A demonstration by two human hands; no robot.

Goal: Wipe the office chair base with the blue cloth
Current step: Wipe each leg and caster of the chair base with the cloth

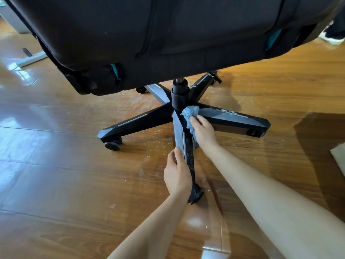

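Note:
The black star-shaped chair base (141, 120) stands on castors on the wood floor, its legs meeting at a central column (179, 94) under the dark seat (149, 34). My right hand (204, 133) is closed on a crumpled blue cloth (190, 113) and presses it against the hub, where the near leg meets the column. My left hand (177, 172) grips the near leg (188, 152), which is speckled with white dust, just above its castor (196, 195).
Glossy wood floor (65, 174) around the base shows dust and scuff marks. A grey desk foot (31, 58) lies at the far left. Someone's shoe (332, 37) is at the far right, and a pale mat corner (338, 157) sits at the right edge.

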